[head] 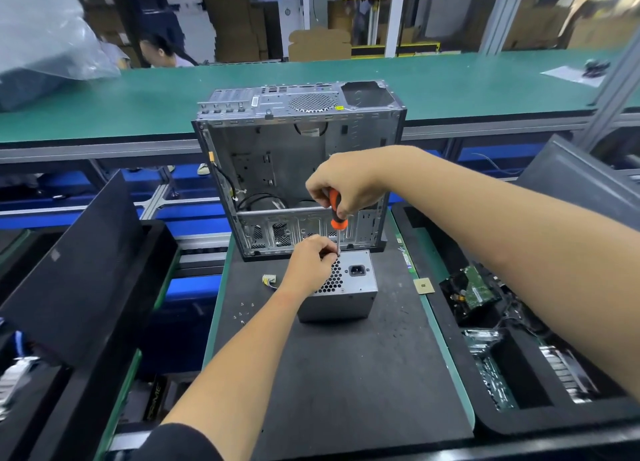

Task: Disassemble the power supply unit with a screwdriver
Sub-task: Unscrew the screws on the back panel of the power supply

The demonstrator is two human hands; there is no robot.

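The left hand (309, 261) covered the near-left part of the power supply unit (341, 289), hiding much of its honeycomb grille. Where the screwdriver (336, 218) met the casing, the tip was too small to make out, and the left fingertips crowded round it; any screw there could not be told. The right hand (348, 183) concealed the top of the orange handle. Small screws (243, 311) on the tabletop (346, 374) were mere specks. The bins at both sides ran off the frame edges, and the background beyond the green bench was blurred.
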